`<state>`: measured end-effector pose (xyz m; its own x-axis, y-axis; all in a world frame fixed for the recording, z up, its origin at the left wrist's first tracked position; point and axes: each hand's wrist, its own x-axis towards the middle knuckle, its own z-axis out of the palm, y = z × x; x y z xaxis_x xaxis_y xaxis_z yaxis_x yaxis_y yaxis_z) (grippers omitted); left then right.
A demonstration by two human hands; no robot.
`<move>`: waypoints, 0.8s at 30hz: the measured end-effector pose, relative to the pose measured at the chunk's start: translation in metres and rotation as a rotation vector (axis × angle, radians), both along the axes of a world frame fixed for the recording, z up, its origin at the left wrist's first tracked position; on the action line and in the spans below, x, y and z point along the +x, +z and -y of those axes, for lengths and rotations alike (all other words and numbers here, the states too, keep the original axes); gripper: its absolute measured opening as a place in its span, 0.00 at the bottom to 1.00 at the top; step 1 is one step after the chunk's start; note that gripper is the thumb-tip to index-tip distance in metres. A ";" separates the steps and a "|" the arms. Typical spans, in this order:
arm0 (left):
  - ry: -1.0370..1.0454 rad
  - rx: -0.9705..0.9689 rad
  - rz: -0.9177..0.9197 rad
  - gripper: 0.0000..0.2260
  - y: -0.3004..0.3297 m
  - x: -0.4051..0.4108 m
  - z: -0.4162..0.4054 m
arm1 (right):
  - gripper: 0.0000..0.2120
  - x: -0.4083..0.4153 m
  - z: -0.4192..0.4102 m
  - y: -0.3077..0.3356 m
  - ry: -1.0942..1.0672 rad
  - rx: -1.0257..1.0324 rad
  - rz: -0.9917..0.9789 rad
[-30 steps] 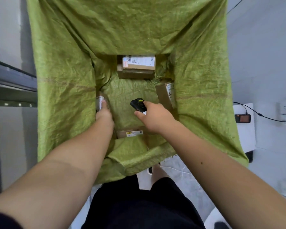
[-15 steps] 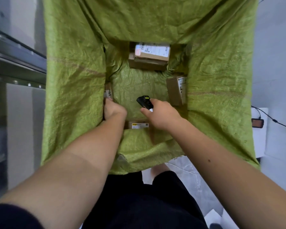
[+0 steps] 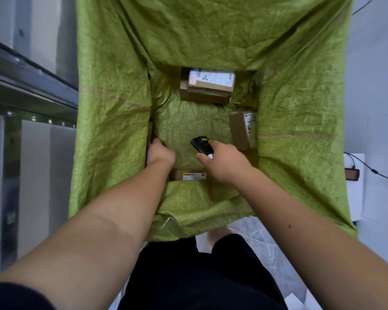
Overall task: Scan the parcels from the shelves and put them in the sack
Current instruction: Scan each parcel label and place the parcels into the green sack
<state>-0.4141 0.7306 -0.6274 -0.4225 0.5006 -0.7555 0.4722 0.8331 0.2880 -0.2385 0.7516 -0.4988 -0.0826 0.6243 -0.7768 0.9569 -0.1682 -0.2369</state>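
Both hands reach down into the green sack (image 3: 112, 130). The right hand (image 3: 224, 162) grips a black scanner (image 3: 201, 144). The left hand (image 3: 159, 153) curls around a parcel (image 3: 150, 133) pressed against the sack's left wall, mostly hidden. Three more parcels lie inside: far (image 3: 207, 87), right (image 3: 242, 130), near (image 3: 189, 175).

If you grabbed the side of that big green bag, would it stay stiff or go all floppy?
Probably floppy: the green sack is creased and wrinkled all over, and its near edge sags in folds. It looks like thin woven sheet, so likely light too. The cardboard parcels inside would probably weigh it down and keep it in place.
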 end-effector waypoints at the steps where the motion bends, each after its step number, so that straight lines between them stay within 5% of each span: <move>1: -0.033 -0.001 -0.006 0.27 0.004 0.000 0.000 | 0.30 -0.001 -0.001 0.003 0.005 0.002 0.009; 10: -0.402 0.020 -0.132 0.31 0.060 0.015 0.008 | 0.27 0.013 0.005 0.041 0.001 0.057 0.058; 17: -0.449 0.199 -0.212 0.36 0.131 0.031 0.022 | 0.26 0.037 0.026 0.070 -0.046 0.146 -0.002; 24: -0.513 0.305 -0.519 0.36 0.207 0.054 0.102 | 0.24 0.059 0.048 0.104 0.117 0.246 -0.182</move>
